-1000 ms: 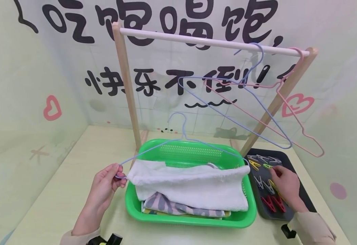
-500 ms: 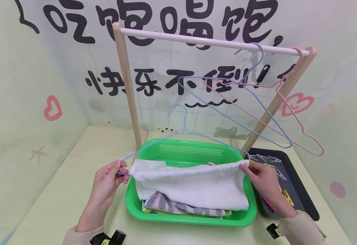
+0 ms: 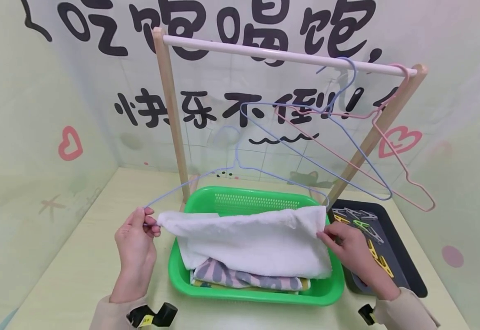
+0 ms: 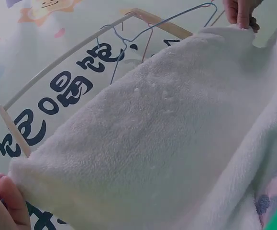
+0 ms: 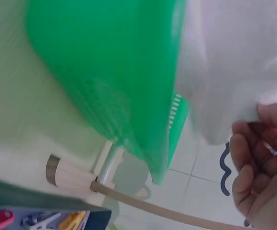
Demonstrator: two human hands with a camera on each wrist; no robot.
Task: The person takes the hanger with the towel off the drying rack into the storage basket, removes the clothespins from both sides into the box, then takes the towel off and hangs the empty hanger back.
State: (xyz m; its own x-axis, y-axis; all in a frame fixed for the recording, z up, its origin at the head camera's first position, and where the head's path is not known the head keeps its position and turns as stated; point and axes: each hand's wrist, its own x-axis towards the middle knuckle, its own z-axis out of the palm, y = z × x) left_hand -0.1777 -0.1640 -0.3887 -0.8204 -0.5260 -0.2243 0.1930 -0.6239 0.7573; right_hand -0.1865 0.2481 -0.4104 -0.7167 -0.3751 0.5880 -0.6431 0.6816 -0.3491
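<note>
In the head view, my left hand (image 3: 137,245) pinches the left corner of a blue wire hanger (image 3: 237,158). A white towel (image 3: 260,240) is draped over the hanger's lower bar and hangs down into a green basket (image 3: 256,299). My right hand (image 3: 349,243) pinches the towel's right edge, just below the hanger's right corner. Thumb and forefinger meet on the cloth in the right wrist view. The left wrist view shows the fluffy towel (image 4: 148,115) stretched between both hands, hiding the lower bar. Beneath it in the basket lies a folded grey-and-pink patterned towel (image 3: 240,278).
Behind the basket stands a wooden rack with a white rail (image 3: 264,53). Another blue hanger (image 3: 349,137) and a pink hanger (image 3: 405,167) hang at its right end. A dark tray (image 3: 413,270) of coloured clothespins (image 3: 382,266) lies right of the basket, partly behind my right arm.
My right hand has left the clothespin tray and come left onto the towel's right edge. The hanger and towel have risen and shifted a little left with my left hand.
</note>
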